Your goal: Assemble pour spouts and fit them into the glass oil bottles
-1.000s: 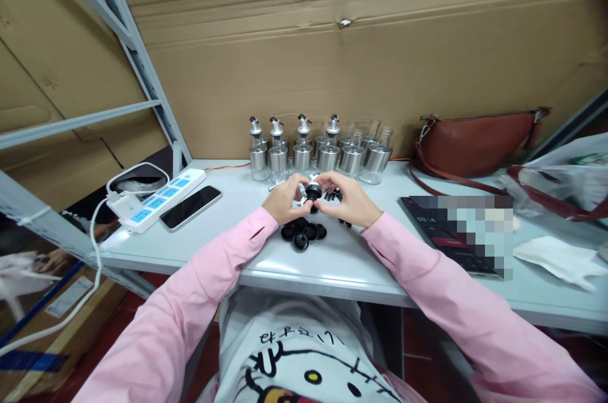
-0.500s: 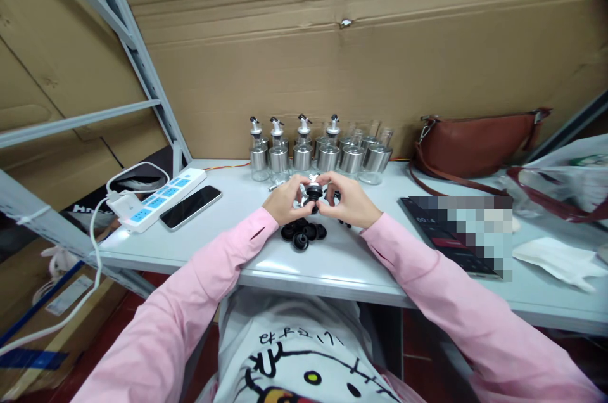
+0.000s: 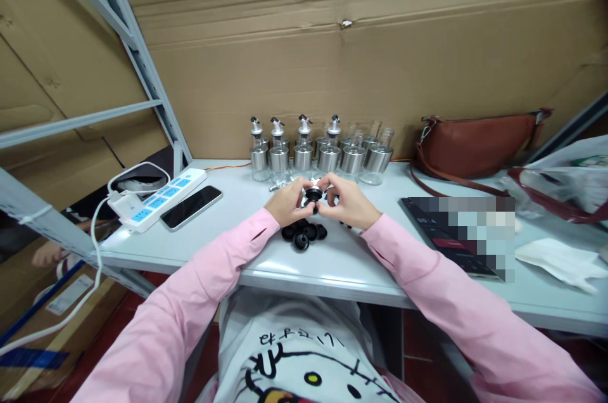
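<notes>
Between my left hand (image 3: 287, 203) and my right hand (image 3: 350, 201), a bottle pourer (image 3: 313, 194) with a silver top and black ribbed base is held over the table. The fingertips of both hands pinch it from the two sides. Just below my hands lies a pile of black plastic caps (image 3: 301, 241), some round and ringed. Other silver pourer parts (image 3: 280, 185) lie behind my left hand, partly hidden. At the back stand several glass bottles with steel sleeves (image 3: 303, 158); some carry pourers, while those on the right (image 3: 377, 159) have bare necks.
To the left are a power strip (image 3: 164, 200) with a white charger and a phone (image 3: 191, 207). A tablet (image 3: 437, 225), brown bag (image 3: 475, 143), white tissue (image 3: 560, 260) and plastic bag (image 3: 565, 181) occupy the right. Another person's hand (image 3: 47, 253) shows below the shelf, left.
The pourer has tilted slightly between my fingers, and my fingertips have shifted a little on its top. Another person's hand has come into view at the lower left.
</notes>
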Tool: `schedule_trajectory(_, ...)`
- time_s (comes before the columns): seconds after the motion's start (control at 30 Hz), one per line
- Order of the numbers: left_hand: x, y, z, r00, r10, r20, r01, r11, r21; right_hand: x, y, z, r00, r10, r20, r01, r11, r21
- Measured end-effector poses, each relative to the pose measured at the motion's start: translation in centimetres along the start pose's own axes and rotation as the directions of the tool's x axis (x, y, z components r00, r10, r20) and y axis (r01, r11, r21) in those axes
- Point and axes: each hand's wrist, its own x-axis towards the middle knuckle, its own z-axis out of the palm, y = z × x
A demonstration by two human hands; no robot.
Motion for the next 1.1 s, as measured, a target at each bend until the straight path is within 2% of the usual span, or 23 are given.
schedule_trajectory(0.2,0.0,0.1,0.2,1.0,0.022,0.001,-0.022,1.0,0.013,0.0,0.0,0.0,1.0,0.005,0.002,-0.005,1.0,-0.003)
schedule_trajectory(0.5,0.1,-0.4,-0.1,0.991,0.131,-0.015,-0.132,0.991,-0.02,0.0,0.4,-0.1,0.998,0.013,-0.056,-0.011,1.0,0.023)
schedule_trajectory(0.77,0.1,-0.1,-0.3,0.989,0.147,-0.027,-0.147,0.989,-0.014,0.0,0.6,-0.3,0.999,0.03,0.045,-0.034,0.994,0.1)
schedule_trajectory(0.93,0.1,-0.4,-0.1,0.992,0.108,-0.058,-0.11,0.994,-0.023,0.0,1.0,-0.3,0.999,0.01,0.044,-0.013,0.998,0.056)
schedule_trajectory(1.1,0.0,-0.2,-0.4,0.998,0.036,-0.06,-0.038,0.999,-0.026,0.2,0.8,-0.2,1.0,-0.017,-0.025,0.018,0.998,0.057)
